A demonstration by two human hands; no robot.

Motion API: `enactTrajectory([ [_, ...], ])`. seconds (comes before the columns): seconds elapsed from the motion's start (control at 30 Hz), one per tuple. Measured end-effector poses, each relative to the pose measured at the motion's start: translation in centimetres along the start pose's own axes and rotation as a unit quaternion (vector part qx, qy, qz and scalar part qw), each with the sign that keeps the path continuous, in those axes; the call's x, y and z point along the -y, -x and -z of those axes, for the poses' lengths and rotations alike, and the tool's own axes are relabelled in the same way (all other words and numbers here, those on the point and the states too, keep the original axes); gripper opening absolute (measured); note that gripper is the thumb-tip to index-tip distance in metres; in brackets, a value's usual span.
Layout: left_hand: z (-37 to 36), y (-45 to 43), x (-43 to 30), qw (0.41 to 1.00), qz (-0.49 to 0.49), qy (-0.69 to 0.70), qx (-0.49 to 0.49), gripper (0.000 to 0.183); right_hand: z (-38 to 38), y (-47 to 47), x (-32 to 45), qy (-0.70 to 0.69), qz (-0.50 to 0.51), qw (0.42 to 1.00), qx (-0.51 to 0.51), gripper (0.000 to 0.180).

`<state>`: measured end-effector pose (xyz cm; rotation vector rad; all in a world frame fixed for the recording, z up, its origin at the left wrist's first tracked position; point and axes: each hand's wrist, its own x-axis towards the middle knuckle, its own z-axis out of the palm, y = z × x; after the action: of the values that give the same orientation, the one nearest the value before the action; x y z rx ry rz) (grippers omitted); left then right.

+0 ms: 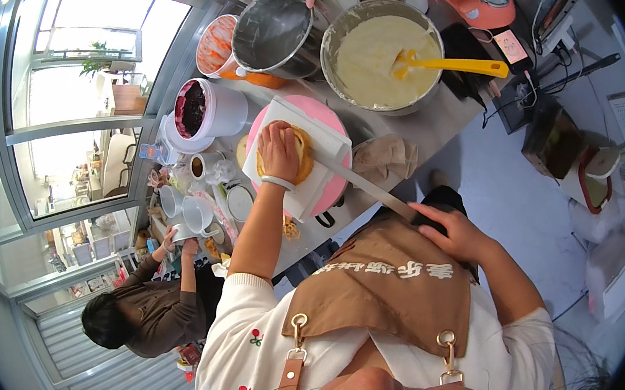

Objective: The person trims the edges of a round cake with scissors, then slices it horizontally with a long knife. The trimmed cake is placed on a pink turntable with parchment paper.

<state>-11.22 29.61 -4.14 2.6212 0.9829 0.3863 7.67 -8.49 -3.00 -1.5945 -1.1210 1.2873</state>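
Note:
My left hand (279,154) lies flat with its fingers over a round sponge cake (302,165). The cake rests on a white board or tray (321,193), which sits on a pink round turntable (335,189). My right hand (447,229) grips the dark handle of a long cake knife (371,187). The blade runs from the handle to the cake's right side; whether its tip is in the cake cannot be told. Part of another pale cake piece (242,151) shows at the board's left. A crumpled beige cloth (389,157) lies right of the turntable.
Behind the turntable stand a metal bowl of cream (383,58) with a yellow spatula (454,64), and a tall metal pot (273,31). A tub of dark filling (215,111) stands left, near plastic cups (196,212). Cake scraps (290,229) lie by the table edge. A co-worker (155,304) handles a container at lower left.

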Motion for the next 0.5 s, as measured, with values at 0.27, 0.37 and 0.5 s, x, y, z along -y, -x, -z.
enactTrajectory([
  [0.27, 3.6, -0.6, -0.1, 0.961, -0.246, -0.065, 0.107, 0.022, 1.0, 0.9, 0.6, 0.011, -0.023, 1.0, 0.013, 0.056],
  [0.37, 2.9, -0.7, 0.3, 0.971, -0.22, -0.027, 0.086, 0.02, 0.7, 1.3, 0.4, -0.018, 0.014, 1.0, 0.022, 0.057],
  [0.5, 2.1, -0.4, 0.3, 0.978, -0.203, -0.006, 0.044, 0.018, 0.5, 1.0, 0.8, -0.023, 0.006, 1.0, 0.006, 0.055],
])
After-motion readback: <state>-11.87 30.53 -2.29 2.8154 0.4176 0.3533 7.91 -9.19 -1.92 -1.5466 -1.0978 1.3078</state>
